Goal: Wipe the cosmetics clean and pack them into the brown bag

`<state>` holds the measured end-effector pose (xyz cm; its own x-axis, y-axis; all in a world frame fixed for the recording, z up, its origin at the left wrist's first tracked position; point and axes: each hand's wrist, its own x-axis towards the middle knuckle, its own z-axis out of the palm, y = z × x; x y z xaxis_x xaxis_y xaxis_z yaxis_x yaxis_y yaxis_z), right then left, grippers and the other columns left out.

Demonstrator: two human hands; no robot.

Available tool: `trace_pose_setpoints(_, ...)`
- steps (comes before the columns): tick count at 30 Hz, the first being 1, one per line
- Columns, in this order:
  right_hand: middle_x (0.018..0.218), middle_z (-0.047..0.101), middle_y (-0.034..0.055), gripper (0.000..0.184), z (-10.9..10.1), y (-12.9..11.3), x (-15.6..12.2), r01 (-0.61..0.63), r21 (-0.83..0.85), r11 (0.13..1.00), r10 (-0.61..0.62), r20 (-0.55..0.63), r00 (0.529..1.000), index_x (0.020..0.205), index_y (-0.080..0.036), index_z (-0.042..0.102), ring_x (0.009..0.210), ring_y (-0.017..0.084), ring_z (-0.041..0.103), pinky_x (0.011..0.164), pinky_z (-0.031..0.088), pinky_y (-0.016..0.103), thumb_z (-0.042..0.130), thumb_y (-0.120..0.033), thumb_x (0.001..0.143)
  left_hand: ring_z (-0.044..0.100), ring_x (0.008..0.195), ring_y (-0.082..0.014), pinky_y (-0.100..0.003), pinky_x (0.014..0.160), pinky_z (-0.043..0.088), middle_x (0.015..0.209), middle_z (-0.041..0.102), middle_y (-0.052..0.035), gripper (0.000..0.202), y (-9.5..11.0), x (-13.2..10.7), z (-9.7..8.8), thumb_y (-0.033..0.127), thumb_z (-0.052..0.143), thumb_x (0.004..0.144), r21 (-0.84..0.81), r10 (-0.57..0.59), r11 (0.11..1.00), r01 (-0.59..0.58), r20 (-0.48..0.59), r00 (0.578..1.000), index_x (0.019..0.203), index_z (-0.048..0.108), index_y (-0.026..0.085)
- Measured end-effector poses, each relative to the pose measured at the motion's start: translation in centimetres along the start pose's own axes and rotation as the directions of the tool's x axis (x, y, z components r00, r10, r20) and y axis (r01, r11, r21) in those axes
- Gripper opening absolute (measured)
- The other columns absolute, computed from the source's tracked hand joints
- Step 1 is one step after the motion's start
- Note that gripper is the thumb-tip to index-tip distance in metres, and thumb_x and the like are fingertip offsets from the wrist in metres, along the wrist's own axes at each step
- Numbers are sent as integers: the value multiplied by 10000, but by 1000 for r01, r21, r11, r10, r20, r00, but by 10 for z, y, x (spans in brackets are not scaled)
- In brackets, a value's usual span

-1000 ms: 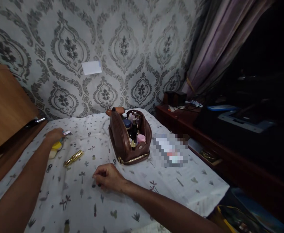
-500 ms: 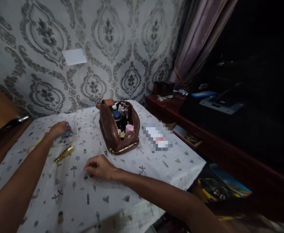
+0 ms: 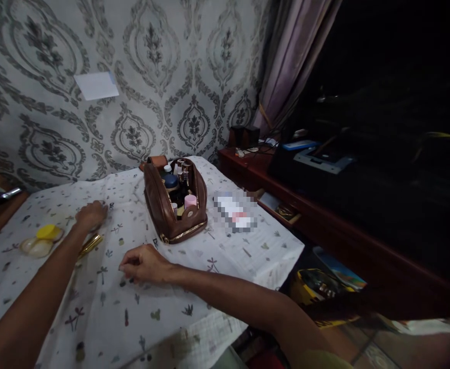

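Observation:
My left hand [image 3: 91, 216] is low over the left part of the cloth, its fingers closed. What they hold, if anything, is hidden behind them. Just below it lies a shiny gold tube [image 3: 91, 245], partly covered by my left forearm. My right hand [image 3: 143, 262] rests on the cloth with curled fingers, and nothing shows in them. Beyond it stands a brown toiletry bag [image 3: 158, 212], unzipped at the top. Inside are several bottles and jars, among them a navy lid [image 3: 170, 181] and a pink cap [image 3: 190, 201].
A white patterned cloth [image 3: 163, 312] covers the table. Left of my forearm sit a yellow lid [image 3: 48, 232] and clear round containers [image 3: 36, 247]. A pixelated object [image 3: 234, 212] lies right of the bag. A dark red desk [image 3: 256, 163] borders the table's right side.
The view has turned right, shifting everything leftward. The blue item seen at my left fingers is now hidden from sight. The yellow lid shows more fully. My right hand keeps its curled pose.

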<state>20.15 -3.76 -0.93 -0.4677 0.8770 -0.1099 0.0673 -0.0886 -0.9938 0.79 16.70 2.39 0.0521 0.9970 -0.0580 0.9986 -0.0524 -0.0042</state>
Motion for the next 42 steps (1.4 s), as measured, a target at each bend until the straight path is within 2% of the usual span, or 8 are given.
trace_pose_setpoints(5,592,583,-67,78,0,3,1,17,8,1000,-17,-16,1000,795,-148,665,438,62,517,464,435,168,637,-188,855,599,1180,-386,-498,894,499,1340,592,-207,457,14,-20,2,316,420,911,28,32,999,-31,-70,997,1332,530,175)
trace_pose_setpoints(10,576,577,-73,105,-1,7,6,62,12,998,-61,-47,997,735,-160,637,413,64,511,451,414,180,634,-171,839,608,1194,-344,-427,918,499,1348,629,-142,451,20,-35,1,307,408,927,-22,130,991,-132,-89,988,1333,578,209)
trace_pose_setpoints(22,592,593,-60,107,-5,13,12,116,-6,993,-116,-69,991,728,-161,629,411,63,513,426,381,173,628,-201,827,630,1186,-217,-255,990,465,1301,683,-29,518,19,-57,-4,194,443,818,-160,401,908,-388,52,915,1292,651,213)
trace_pose_setpoints(25,607,597,-50,110,-6,12,13,120,-25,993,-121,-94,988,739,-164,627,410,67,503,408,361,178,605,-211,836,614,1207,-235,-299,1035,454,1322,669,-52,550,20,-69,-6,184,438,778,-245,475,859,-450,50,879,1283,653,173)
trace_pose_setpoints(28,610,585,-48,115,-8,10,12,148,-72,986,-157,-133,979,741,-167,625,432,70,506,450,386,185,586,-205,842,624,1175,-233,-326,1053,449,1276,693,-63,529,19,-83,-11,156,438,708,-402,599,744,-534,47,799,1163,708,155)
trace_pose_setpoints(32,738,603,-16,91,-11,9,9,263,-346,901,-358,-249,900,843,-176,665,578,99,565,578,451,217,575,-162,832,661,1078,-195,-274,1000,470,1132,748,-49,484,14,-100,-18,114,421,656,-566,690,629,-533,90,718,1017,739,160)
trace_pose_setpoints(36,1044,595,50,305,-12,12,7,275,-538,797,-471,-268,841,1147,-190,631,712,115,604,679,493,253,555,-148,854,677,1011,-187,-253,933,492,1069,757,-43,452,8,-113,-18,114,428,670,-667,684,579,-469,85,724,1007,726,165)
trace_pose_setpoints(42,1119,561,76,428,-12,13,9,120,-657,745,-341,-220,914,1289,-157,559,763,129,600,812,500,300,619,-174,865,662,1041,-211,-307,945,495,1089,725,-80,425,-4,-131,-3,198,485,756,-778,557,493,-389,-62,828,1138,663,151)
